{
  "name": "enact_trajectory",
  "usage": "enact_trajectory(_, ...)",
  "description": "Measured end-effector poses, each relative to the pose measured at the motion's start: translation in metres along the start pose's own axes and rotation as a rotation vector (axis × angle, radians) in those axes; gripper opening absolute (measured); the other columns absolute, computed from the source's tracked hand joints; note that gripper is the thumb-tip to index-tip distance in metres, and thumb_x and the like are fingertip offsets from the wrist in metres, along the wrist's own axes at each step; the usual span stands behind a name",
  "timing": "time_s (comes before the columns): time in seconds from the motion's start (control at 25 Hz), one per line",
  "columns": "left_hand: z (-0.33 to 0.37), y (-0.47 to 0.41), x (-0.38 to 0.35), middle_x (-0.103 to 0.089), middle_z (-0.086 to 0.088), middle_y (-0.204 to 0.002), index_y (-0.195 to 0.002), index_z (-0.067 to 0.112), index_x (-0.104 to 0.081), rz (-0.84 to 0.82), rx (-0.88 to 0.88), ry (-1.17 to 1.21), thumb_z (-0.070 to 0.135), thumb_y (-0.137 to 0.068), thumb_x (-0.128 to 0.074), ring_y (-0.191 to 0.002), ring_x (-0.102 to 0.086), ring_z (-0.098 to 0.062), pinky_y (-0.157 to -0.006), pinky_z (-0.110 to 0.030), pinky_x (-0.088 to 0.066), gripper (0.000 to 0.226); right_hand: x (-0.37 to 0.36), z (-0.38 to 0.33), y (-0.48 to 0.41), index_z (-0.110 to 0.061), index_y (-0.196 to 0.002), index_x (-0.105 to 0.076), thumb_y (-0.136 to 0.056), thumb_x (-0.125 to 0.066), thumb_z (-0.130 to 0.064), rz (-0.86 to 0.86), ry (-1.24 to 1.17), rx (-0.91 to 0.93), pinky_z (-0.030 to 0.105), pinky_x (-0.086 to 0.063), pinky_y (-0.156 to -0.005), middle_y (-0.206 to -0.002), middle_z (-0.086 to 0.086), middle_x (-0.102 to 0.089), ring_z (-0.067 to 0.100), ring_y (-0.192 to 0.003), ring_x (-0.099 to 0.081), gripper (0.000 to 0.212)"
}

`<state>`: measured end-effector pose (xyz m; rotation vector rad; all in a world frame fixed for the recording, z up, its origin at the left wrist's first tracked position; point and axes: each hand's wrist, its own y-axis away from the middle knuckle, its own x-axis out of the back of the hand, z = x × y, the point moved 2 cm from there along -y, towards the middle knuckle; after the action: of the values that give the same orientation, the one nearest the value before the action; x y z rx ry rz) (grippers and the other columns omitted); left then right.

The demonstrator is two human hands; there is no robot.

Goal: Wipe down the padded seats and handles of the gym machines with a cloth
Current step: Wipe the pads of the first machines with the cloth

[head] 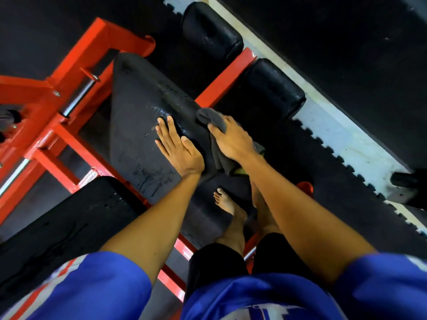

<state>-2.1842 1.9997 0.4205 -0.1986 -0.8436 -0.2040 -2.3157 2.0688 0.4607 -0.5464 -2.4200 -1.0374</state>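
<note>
A black padded seat (138, 116) on a red-framed gym machine fills the middle of the head view; its surface shows wet streaks. My left hand (179, 146) lies flat on the pad's right side, fingers spread, holding nothing. My right hand (233, 139) grips a dark grey cloth (213, 120) and presses it against the pad's right edge. Part of the cloth hangs down below my right wrist. A second black pad (69, 229) lies at lower left.
Two black roller pads (212, 28) (272, 88) sit beyond the seat on the red frame (53, 125). My bare feet (227, 204) stand on black rubber floor mats. A pale strip of floor (342, 139) runs diagonally at right, with a dark object (406, 183) at the edge.
</note>
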Motion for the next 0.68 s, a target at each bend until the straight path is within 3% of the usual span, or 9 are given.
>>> enact_trajectory(0.16,-0.002,0.0,0.001,-0.017,-0.004,-0.17,-0.161,0.016,-0.025,-0.043,0.015,0.016,0.031,-0.103,-0.022,-0.158,-0.008,-0.02,-0.127,-0.052,-0.002,0.06,0.007,-0.041,-0.051,-0.038,-0.159,-0.034,-0.107,-0.039,-0.056,-0.087,0.0,0.058,0.048,-0.036,-0.114,-0.161,0.0,-0.044,0.036,-0.143,-0.045,0.055)
enact_trajectory(0.28,-0.008,0.001,0.006,-0.013,-0.007,-0.171,-0.162,0.012,-0.018,-0.099,0.017,0.067,0.036,-0.105,-0.026,-0.158,-0.004,-0.022,-0.127,-0.051,0.0,0.062,-0.016,-0.027,0.007,-0.041,-0.162,-0.026,-0.102,-0.044,-0.062,0.04,0.289,0.356,0.053,-0.034,-0.117,-0.17,-0.001,-0.025,0.036,-0.149,-0.036,0.066)
enact_trajectory(0.36,-0.014,-0.002,0.008,-0.009,-0.01,-0.171,-0.162,0.009,-0.015,-0.127,-0.043,0.052,0.038,-0.109,-0.028,-0.158,-0.004,-0.025,-0.127,-0.053,-0.002,0.062,-0.025,-0.008,0.043,-0.043,-0.162,-0.026,-0.097,-0.038,-0.073,0.139,0.439,0.513,0.054,-0.03,-0.119,-0.173,0.0,-0.017,0.038,-0.153,-0.028,0.072)
enact_trajectory(0.48,-0.017,-0.02,0.013,-0.009,-0.004,-0.171,-0.162,0.014,-0.02,-0.126,-0.006,0.095,0.027,-0.109,-0.029,-0.158,-0.003,-0.018,-0.127,-0.044,0.006,0.055,-0.014,-0.01,0.018,-0.052,-0.159,-0.021,-0.093,-0.03,-0.082,0.128,0.338,0.386,0.058,-0.033,-0.117,-0.172,-0.004,-0.016,0.04,-0.149,-0.034,0.073)
enact_trajectory(0.56,-0.015,-0.048,0.014,-0.01,-0.003,-0.171,-0.162,0.017,-0.022,-0.118,0.055,0.096,0.028,-0.109,-0.028,-0.158,-0.003,-0.018,-0.127,-0.043,0.005,0.054,-0.011,-0.027,-0.03,-0.056,-0.158,-0.017,-0.095,-0.031,-0.08,-0.014,0.199,0.227,0.06,-0.034,-0.115,-0.17,-0.006,-0.023,0.042,-0.144,-0.039,0.069)
enact_trajectory(0.68,-0.016,-0.087,0.015,-0.008,-0.003,-0.171,-0.162,0.017,-0.021,-0.107,0.053,0.044,0.03,-0.109,-0.025,-0.158,-0.002,-0.021,-0.128,-0.046,0.003,0.056,-0.014,-0.053,-0.088,-0.043,-0.158,-0.032,-0.095,-0.03,-0.08,-0.146,-0.017,0.024,0.055,-0.037,-0.116,-0.16,0.001,-0.044,0.038,-0.143,-0.046,0.074)
